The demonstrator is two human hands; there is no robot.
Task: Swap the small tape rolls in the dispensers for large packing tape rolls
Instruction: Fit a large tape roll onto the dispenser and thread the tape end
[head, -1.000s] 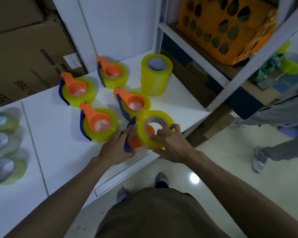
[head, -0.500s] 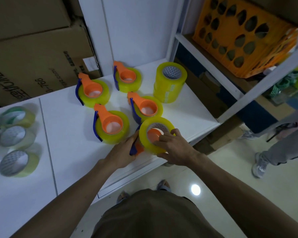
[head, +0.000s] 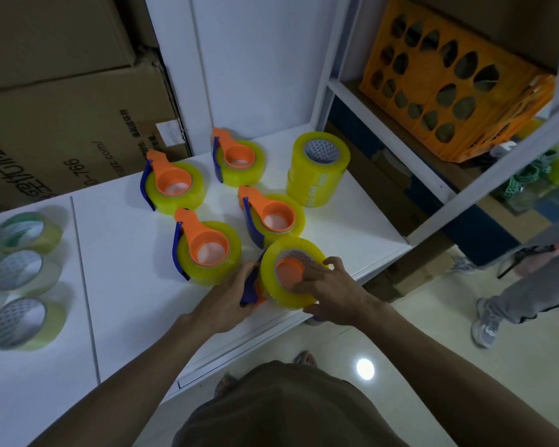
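At the white table's front edge my right hand [head: 331, 290] grips a large yellow packing tape roll [head: 271, 269] whose core sits over the orange hub [head: 289, 269] of a dispenser. My left hand [head: 228, 300] holds that dispenser's blue and orange handle [head: 249, 290]. Several other orange dispensers with large yellow rolls lie flat behind: one [head: 207, 250] just left, one [head: 273, 217] behind, two further back [head: 173, 185] [head: 239, 161]. A stack of large yellow rolls [head: 318, 167] stands at the back right. Small pale rolls [head: 25, 272] lie at the table's left.
The white table [head: 117, 285] meets a white shelf frame [head: 433, 175] on the right, holding an orange crate [head: 449, 79]. Cardboard boxes [head: 62, 124] stand behind the table. Another person's legs [head: 513, 295] stand on the floor at right.
The roll has gone lower over the orange hub, which now fills its core. My right fingers have spread over the roll's top; my left hand stays on the handle. The camera view shifted right.
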